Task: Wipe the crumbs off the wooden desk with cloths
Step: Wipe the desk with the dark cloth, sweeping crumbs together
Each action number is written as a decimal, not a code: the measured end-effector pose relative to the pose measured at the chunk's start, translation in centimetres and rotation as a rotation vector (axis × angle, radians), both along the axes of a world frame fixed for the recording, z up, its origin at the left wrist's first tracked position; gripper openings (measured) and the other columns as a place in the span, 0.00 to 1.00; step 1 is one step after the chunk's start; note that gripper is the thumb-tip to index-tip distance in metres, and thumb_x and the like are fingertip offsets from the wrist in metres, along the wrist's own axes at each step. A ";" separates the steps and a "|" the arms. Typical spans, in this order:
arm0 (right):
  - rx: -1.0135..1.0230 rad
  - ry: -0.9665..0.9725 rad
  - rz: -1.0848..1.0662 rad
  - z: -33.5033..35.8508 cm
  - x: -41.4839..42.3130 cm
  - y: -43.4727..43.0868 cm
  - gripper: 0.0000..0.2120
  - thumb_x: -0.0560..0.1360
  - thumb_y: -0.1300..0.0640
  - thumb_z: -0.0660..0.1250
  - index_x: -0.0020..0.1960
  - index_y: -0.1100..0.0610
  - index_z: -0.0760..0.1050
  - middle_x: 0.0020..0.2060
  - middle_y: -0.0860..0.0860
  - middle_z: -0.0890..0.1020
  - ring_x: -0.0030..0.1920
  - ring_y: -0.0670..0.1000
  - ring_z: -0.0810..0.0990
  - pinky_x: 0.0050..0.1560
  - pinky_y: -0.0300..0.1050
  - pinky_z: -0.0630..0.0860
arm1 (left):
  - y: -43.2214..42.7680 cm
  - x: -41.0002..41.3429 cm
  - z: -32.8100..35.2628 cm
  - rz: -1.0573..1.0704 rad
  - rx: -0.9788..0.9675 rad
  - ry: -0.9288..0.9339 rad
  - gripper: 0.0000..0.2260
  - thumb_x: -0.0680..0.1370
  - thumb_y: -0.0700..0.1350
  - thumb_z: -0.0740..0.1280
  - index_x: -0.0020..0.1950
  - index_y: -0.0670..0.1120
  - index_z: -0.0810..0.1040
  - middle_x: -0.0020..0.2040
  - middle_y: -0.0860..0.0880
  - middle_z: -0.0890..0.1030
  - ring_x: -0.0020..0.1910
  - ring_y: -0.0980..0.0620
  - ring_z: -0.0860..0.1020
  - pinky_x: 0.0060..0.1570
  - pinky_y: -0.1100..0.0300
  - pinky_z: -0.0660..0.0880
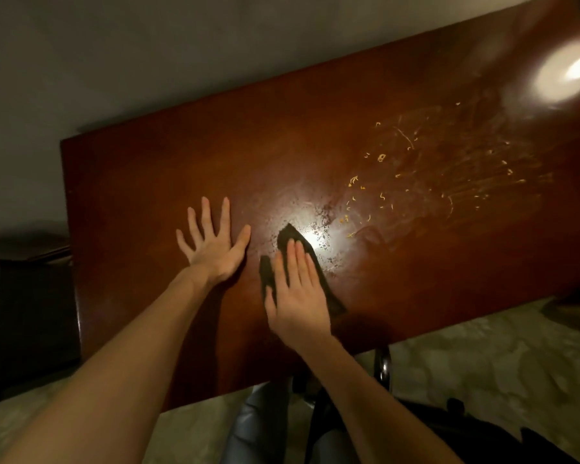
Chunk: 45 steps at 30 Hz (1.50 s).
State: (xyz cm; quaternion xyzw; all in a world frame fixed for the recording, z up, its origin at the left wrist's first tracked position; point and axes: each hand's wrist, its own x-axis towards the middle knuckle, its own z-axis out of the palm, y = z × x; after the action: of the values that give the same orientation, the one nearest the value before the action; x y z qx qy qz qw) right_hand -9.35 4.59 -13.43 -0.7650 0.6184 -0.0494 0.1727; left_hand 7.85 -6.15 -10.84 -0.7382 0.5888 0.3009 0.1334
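Head view shows the right hand (pixel 297 296) pressing flat-fingered on a dark cloth (pixel 295 241) on the wooden desk (pixel 148 169), crumbs (pixel 382 195) scattered ahead to its right, nearer it than the left hand (pixel 215 246), splayed empty alongside.

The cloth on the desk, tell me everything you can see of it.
The cloth is dark grey-brown soft fabric, bunched into an uneven shape with a pointed far end. It lies on the desk toward its near edge, just short of the crumbs. The right hand presses it with straight fingers, covering its middle; the left hand rests flat beside it, apart.
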 end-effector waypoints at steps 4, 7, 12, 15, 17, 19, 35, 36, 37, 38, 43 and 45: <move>-0.031 0.033 -0.006 -0.2 -3.2 -5.2 0.31 0.86 0.46 0.48 0.84 0.61 0.50 0.83 0.62 0.49 0.84 0.59 0.42 0.83 0.57 0.43 | 0.3 0.1 -0.4 0.007 -0.035 0.004 0.35 0.80 0.74 0.41 0.81 0.63 0.30 0.80 0.54 0.23 0.79 0.46 0.24 0.76 0.35 0.29; -0.023 0.032 -0.160 -0.4 -6.3 -4.8 0.31 0.87 0.45 0.47 0.84 0.61 0.49 0.83 0.61 0.48 0.84 0.58 0.43 0.83 0.56 0.43 | 0.2 0.2 -0.3 0.006 -0.041 0.017 0.35 0.80 0.75 0.40 0.81 0.64 0.29 0.79 0.55 0.22 0.79 0.46 0.24 0.76 0.34 0.29; -0.001 0.071 -0.284 -0.1 -10.3 1.5 0.33 0.85 0.45 0.51 0.84 0.61 0.50 0.84 0.59 0.49 0.84 0.55 0.44 0.84 0.56 0.49 | 0.8 0.3 -0.5 0.009 -0.120 0.019 0.36 0.80 0.75 0.40 0.82 0.63 0.31 0.80 0.54 0.24 0.80 0.46 0.25 0.77 0.33 0.31; -0.003 0.115 -0.286 -0.2 -13.2 3.7 0.33 0.85 0.45 0.52 0.84 0.61 0.52 0.84 0.58 0.50 0.85 0.54 0.44 0.83 0.56 0.51 | 0.9 0.4 -1.2 0.009 -0.179 0.005 0.36 0.79 0.75 0.41 0.83 0.63 0.32 0.81 0.54 0.26 0.81 0.46 0.28 0.76 0.32 0.32; 0.000 0.156 -0.411 -0.3 -15.1 4.0 0.33 0.85 0.44 0.51 0.84 0.62 0.51 0.84 0.59 0.50 0.84 0.56 0.44 0.83 0.57 0.50 | 1.0 0.4 -1.6 0.011 -0.215 -0.010 0.36 0.79 0.75 0.41 0.83 0.63 0.34 0.83 0.53 0.29 0.82 0.46 0.31 0.76 0.32 0.33; 0.015 0.185 -0.616 -0.3 -16.5 3.5 0.35 0.85 0.43 0.49 0.84 0.64 0.50 0.84 0.62 0.49 0.84 0.58 0.44 0.83 0.58 0.50 | 1.3 -0.1 -1.7 0.029 -0.290 -0.013 0.37 0.80 0.74 0.42 0.85 0.61 0.40 0.85 0.50 0.35 0.84 0.44 0.36 0.77 0.33 0.35; -0.010 0.160 -1.014 -1.1 -22.7 -3.2 0.32 0.85 0.48 0.51 0.83 0.64 0.51 0.83 0.61 0.52 0.84 0.58 0.49 0.83 0.54 0.48 | -3.1 -17.8 -1.8 0.023 -0.603 0.158 0.26 0.85 0.49 0.58 0.83 0.44 0.61 0.84 0.45 0.59 0.83 0.44 0.57 0.79 0.38 0.55; -0.015 0.160 -1.037 -1.1 -23.3 -2.2 0.32 0.85 0.48 0.50 0.83 0.63 0.52 0.83 0.61 0.53 0.84 0.58 0.49 0.83 0.54 0.48 | -3.2 -18.1 -2.0 0.016 -0.596 0.139 0.25 0.86 0.50 0.57 0.83 0.44 0.62 0.84 0.45 0.60 0.82 0.43 0.58 0.78 0.38 0.56; -0.027 0.152 -1.054 -1.1 -24.0 -1.4 0.32 0.84 0.47 0.48 0.83 0.63 0.53 0.83 0.61 0.54 0.84 0.58 0.50 0.83 0.54 0.48 | -3.4 -18.1 -2.1 0.011 -0.597 0.124 0.25 0.85 0.51 0.56 0.82 0.45 0.63 0.83 0.44 0.62 0.81 0.42 0.59 0.78 0.37 0.56; -0.045 0.139 -1.065 -1.1 -24.5 -1.2 0.33 0.83 0.47 0.47 0.83 0.64 0.54 0.83 0.61 0.55 0.84 0.58 0.51 0.83 0.55 0.49 | -3.8 -17.9 -2.1 0.007 -0.601 0.117 0.26 0.84 0.52 0.55 0.81 0.45 0.64 0.82 0.44 0.64 0.80 0.40 0.61 0.77 0.36 0.58; -0.052 0.074 -1.043 -0.8 -27.9 -3.7 0.32 0.84 0.49 0.48 0.84 0.62 0.53 0.84 0.58 0.52 0.84 0.55 0.48 0.84 0.54 0.48 | -7.9 -15.4 -1.9 -0.054 -0.634 0.056 0.26 0.84 0.53 0.52 0.81 0.45 0.66 0.78 0.42 0.69 0.76 0.39 0.65 0.75 0.37 0.61; -0.065 0.044 -0.942 -0.8 -29.6 -5.2 0.29 0.86 0.50 0.51 0.84 0.60 0.53 0.84 0.55 0.52 0.84 0.52 0.46 0.84 0.51 0.45 | -9.0 -14.5 -2.2 -0.060 -0.649 0.032 0.26 0.85 0.53 0.51 0.81 0.45 0.65 0.80 0.44 0.67 0.77 0.41 0.63 0.76 0.38 0.59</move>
State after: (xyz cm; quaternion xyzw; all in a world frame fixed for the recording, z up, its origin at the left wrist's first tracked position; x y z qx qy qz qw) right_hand -38.99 -0.59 -14.22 -0.4069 0.8999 -0.1256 0.0943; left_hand -6.64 -15.11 -13.02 -0.7195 0.6777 0.1051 -0.1094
